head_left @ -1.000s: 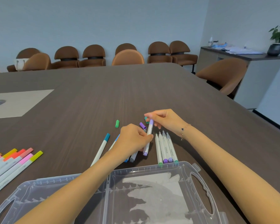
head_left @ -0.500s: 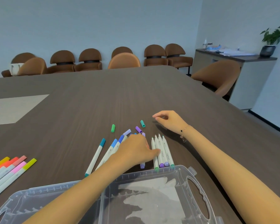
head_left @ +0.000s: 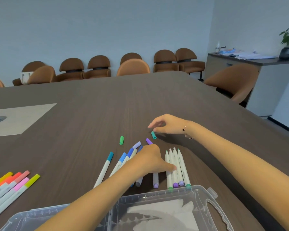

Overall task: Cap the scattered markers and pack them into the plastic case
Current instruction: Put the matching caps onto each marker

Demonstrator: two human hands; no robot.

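The left hand [head_left: 150, 161] has come down flat-ish on the bench [head_left: 90, 117], its thumb pressed against the nearest of 4 uncapped markers [head_left: 177, 167] lying side by side just right of it. The lilac-capped marker [head_left: 155, 181] that both hands held 1.0 s ago now lies on the bench under this hand, its cap end poking out toward the open plastic case [head_left: 165, 212]; whether the fingers curl round it, I cannot tell. Left of the hand sits a fan of blue-capped markers [head_left: 122, 162].

The right hand [head_left: 167, 125] has let go and moved away beyond the left one; its fingers are loosely bent with nothing between them, the thumb tip just beside a loose teal cap [head_left: 153, 135]. A purple cap [head_left: 148, 141] lies between the 2 hands, a green cap [head_left: 121, 140] well left of them. Far left lies a row of warm-coloured markers [head_left: 12, 182].
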